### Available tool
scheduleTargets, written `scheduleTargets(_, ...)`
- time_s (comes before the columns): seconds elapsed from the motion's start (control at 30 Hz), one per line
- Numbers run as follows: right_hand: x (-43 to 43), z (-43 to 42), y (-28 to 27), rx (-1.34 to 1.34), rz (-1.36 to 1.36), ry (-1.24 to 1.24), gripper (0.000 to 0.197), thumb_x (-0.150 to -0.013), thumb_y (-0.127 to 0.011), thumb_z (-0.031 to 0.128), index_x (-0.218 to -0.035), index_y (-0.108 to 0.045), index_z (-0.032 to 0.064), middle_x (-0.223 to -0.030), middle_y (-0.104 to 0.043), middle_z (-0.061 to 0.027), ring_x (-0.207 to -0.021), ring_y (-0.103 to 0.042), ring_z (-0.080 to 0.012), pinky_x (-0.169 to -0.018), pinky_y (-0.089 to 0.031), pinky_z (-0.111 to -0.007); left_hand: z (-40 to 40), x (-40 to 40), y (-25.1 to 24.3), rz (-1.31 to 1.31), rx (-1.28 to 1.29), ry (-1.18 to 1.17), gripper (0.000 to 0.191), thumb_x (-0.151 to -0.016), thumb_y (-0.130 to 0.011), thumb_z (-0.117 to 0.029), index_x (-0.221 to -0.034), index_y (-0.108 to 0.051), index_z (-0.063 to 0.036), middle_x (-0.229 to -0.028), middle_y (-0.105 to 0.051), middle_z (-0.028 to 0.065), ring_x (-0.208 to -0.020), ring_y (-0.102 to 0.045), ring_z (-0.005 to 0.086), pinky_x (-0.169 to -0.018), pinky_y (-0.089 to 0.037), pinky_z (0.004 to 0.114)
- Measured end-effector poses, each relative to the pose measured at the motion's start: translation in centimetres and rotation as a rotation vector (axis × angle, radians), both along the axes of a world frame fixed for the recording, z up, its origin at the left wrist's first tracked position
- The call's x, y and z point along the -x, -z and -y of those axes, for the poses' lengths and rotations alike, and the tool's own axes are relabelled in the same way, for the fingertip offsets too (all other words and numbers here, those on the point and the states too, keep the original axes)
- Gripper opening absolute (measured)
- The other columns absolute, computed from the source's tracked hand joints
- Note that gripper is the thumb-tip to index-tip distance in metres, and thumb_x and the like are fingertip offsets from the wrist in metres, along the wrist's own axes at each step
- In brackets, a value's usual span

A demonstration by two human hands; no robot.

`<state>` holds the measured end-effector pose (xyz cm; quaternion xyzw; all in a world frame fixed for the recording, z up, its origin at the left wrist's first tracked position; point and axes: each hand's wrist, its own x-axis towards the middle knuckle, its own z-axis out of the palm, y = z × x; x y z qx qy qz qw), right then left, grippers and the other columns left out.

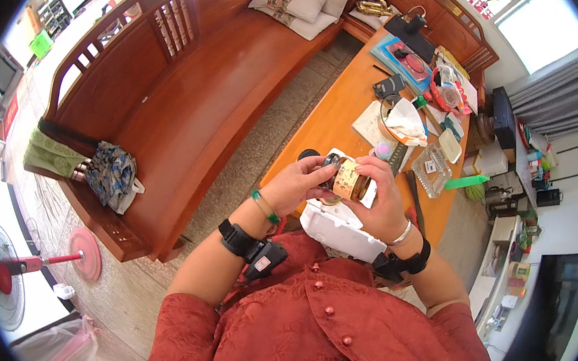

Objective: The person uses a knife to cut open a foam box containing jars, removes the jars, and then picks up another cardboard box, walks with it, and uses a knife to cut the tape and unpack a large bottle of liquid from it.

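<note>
My left hand (294,184), below which a green bangle circles the wrist, has its fingers around the dark-lidded end of a small glass jar (346,178). The jar is tilted and bears a yellowish label with writing. My right hand (382,200) grips its other end, thumb below and fingers above. Beneath both hands sits a white foam box (333,224), close to my body at the table's edge. My hands hide part of the box and of what lies in it.
The wooden table (310,135) carries a glass bowl with white tissue (406,118), a clear glass tray (431,173), a black phone-like item (389,86) and a green tube (466,181). A long wooden bench (196,100) stands left, a fan (0,274) beyond it.
</note>
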<state>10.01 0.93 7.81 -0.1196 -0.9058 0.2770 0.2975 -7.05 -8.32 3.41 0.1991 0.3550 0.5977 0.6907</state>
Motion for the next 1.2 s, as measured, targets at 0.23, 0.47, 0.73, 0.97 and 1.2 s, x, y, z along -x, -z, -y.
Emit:
scheduleTargets(0.23, -0.5, 1.5, 0.9, 1.01, 0.142, -0.046, 0.068, -0.077, -0.068, 0.008, -0.131, -0.026, 0.0016, -0.12, -0.046, -0.0118, -0.107, -0.051, -0.0217, -0.084, -0.048, -0.032, 2.2, 1.7, -0.4, -0.146, -0.024, -0.059, 0.057, -0.082, -0.066, -0.025, -0.126, -0.041, 0.0013, -0.113, -0.054, 0.0081, -0.099, -0.055, 0.0158, -0.085, -0.047, 0.03)
scheduleTargets(0.47, -1.3, -3.1, 5.9, 0.83, 0.476, -0.026, 0.034, -0.087, -0.057, 0.019, -0.114, -0.052, -0.0019, -0.104, -0.058, -0.0087, -0.095, -0.057, -0.0143, -0.078, -0.048, -0.028, 4.2, 3.6, 0.3, -0.243, 0.048, -0.093, 0.062, -0.077, -0.07, -0.033, -0.123, -0.045, -0.0012, -0.107, -0.057, 0.0055, -0.093, -0.055, 0.0123, -0.077, -0.045, 0.025)
scheduleTargets(0.73, -0.6, -0.6, 9.1, -0.04, 0.649, -0.368, 0.055, -0.063, -0.07, 0.004, -0.114, -0.053, 0.0112, -0.117, -0.052, -0.0124, -0.109, -0.047, -0.0328, -0.094, -0.04, -0.038, 6.0, 4.3, 1.9, -0.256, 0.135, -0.193, 0.06, -0.074, -0.072, -0.034, -0.118, -0.049, 0.0008, -0.104, -0.058, 0.0077, -0.092, -0.056, 0.0139, -0.076, -0.047, 0.026)
scheduleTargets(0.97, -0.9, 0.2, 10.9, -0.151, 0.823, -0.269, 0.061, -0.06, -0.071, 0.004, -0.117, -0.05, 0.0154, -0.116, -0.048, -0.011, -0.109, -0.045, -0.0319, -0.092, -0.04, -0.038, 6.3, 4.3, 2.8, -0.281, 0.158, -0.237, 0.064, -0.072, -0.073, -0.036, -0.118, -0.049, 0.0024, -0.108, -0.056, 0.0121, -0.097, -0.056, 0.0182, -0.079, -0.049, 0.028)
scheduleTargets(1.2, -0.6, -0.5, 12.6, -0.227, 0.706, -0.246, 0.047, -0.063, -0.066, 0.006, -0.107, -0.053, 0.0127, -0.103, -0.05, -0.011, -0.1, -0.048, -0.0307, -0.085, -0.043, -0.038, 6.1, 4.5, 3.7, -0.281, 0.159, -0.243, 0.065, -0.074, -0.072, -0.033, -0.121, -0.046, 0.0028, -0.11, -0.055, 0.0115, -0.098, -0.056, 0.0182, -0.081, -0.048, 0.028)
